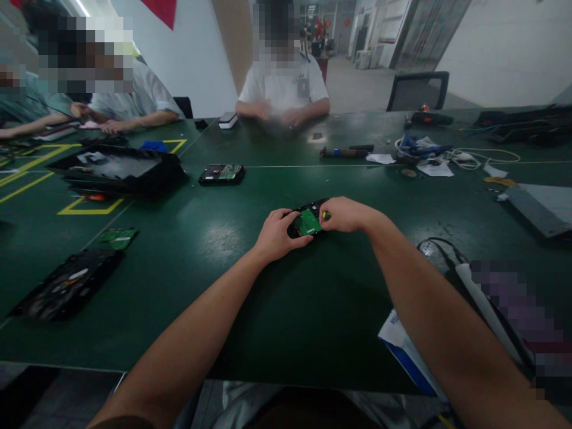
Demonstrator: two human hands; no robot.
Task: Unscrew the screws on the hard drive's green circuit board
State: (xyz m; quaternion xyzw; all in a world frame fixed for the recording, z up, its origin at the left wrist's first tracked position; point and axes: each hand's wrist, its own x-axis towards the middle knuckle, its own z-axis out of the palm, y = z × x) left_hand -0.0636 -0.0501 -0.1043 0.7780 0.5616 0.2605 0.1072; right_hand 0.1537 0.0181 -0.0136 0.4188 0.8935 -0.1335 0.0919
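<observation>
A black hard drive (pixel 308 222) with a green circuit board facing up lies on the green table in front of me. My left hand (pixel 279 234) grips its left end, the thumb along the near edge and the fingers over the far side. At the drive's right end, my right hand (pixel 343 214) is closed around a small screwdriver (pixel 326 215). Only the yellow and black end of its handle shows in the fist; the tip is hidden.
Another hard drive (pixel 221 174) lies farther back, left of centre. Black trays (pixel 120 170) are stacked at the left, with a black part (pixel 71 280) and a green board (pixel 118 238) nearer. Cables (pixel 465 156) and a grey case (pixel 540 208) lie right. A person (pixel 286 89) sits opposite.
</observation>
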